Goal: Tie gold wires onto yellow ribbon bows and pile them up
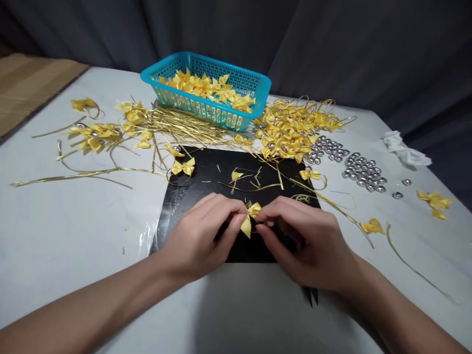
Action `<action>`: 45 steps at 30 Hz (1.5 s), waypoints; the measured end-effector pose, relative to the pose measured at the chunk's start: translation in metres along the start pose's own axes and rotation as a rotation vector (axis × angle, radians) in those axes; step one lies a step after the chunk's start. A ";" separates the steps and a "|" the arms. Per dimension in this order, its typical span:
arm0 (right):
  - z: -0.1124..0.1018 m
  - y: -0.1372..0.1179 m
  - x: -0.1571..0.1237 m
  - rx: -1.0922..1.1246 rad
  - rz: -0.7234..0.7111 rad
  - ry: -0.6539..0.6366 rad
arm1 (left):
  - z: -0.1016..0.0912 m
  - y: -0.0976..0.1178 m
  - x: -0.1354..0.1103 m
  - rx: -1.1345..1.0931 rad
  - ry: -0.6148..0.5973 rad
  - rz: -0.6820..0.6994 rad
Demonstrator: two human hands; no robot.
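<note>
Over a black mat (206, 167), a small yellow ribbon bow (253, 210) is pinched between the thumb and fingers of my left hand (206, 231). One pointed ribbon tail hangs down from it. From the right, my right hand (309, 241) meets the bow, its thumb and forefinger closed on what looks like a thin gold cord at the bow's edge; the fingers partly hide it. Two dark pointed tips of a tool (310, 297) stick out below my right palm, and the rest of that tool is hidden.
Behind the mat stands a turquoise basket (206, 110) holding yellow bows. Gold cords (184, 127) lie before it, with a heap of finished bows (291, 128) to its right. Silver beads (363, 172) and a crumpled white piece (405, 151) lie further right. Loose bows (96, 135) lie left.
</note>
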State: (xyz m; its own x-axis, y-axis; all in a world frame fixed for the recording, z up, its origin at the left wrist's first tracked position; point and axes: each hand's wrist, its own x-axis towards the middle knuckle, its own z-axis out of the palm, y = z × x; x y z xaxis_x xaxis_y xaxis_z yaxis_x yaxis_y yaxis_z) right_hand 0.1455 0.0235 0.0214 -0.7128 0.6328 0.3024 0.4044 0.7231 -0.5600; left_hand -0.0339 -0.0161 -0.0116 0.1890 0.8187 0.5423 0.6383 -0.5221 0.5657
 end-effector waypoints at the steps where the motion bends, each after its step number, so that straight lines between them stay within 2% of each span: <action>1: 0.001 -0.001 0.000 -0.010 0.002 0.017 | 0.000 0.000 0.000 0.011 -0.005 0.002; 9: 0.017 -0.015 -0.002 -0.104 0.146 0.185 | 0.002 -0.001 -0.003 0.044 -0.045 0.018; 13: 0.025 -0.017 -0.003 -0.097 0.157 0.264 | 0.003 0.000 -0.006 0.004 -0.016 0.053; 20: 0.028 -0.015 -0.007 -0.100 0.115 0.270 | 0.002 0.002 -0.009 -0.005 0.029 0.080; 22: 0.025 -0.015 -0.007 -0.076 0.104 0.243 | 0.001 0.002 -0.010 0.001 0.017 0.074; 24: 0.018 -0.015 -0.005 -0.019 0.125 0.209 | 0.000 0.002 -0.010 0.030 -0.053 0.068; 28: 0.002 -0.013 0.005 0.122 0.288 0.192 | 0.000 0.003 -0.009 0.017 -0.205 0.059; 31: -0.004 -0.011 0.013 0.305 0.492 -0.014 | 0.002 0.005 -0.009 -0.082 -0.281 0.004; 34: -0.007 -0.009 0.017 0.529 0.712 -0.239 | 0.003 0.005 -0.009 -0.135 -0.322 0.024; 37: -0.012 -0.007 0.018 0.603 0.810 -0.277 | 0.001 0.005 -0.009 -0.115 -0.334 -0.010; 42: -0.019 -0.004 0.017 0.627 0.836 -0.282 | -0.001 0.006 -0.007 -0.038 -0.351 -0.068; 45: -0.019 -0.004 0.014 0.491 0.640 -0.234 | -0.001 0.006 -0.006 -0.045 -0.326 -0.022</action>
State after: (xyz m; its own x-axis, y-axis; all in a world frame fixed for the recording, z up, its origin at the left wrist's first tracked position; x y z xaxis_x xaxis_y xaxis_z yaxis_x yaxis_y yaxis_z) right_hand 0.1450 0.0348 0.0427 -0.5527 0.7672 -0.3254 0.5141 0.0066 -0.8577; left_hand -0.0319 -0.0240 -0.0107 0.4087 0.8597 0.3063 0.6128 -0.5072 0.6060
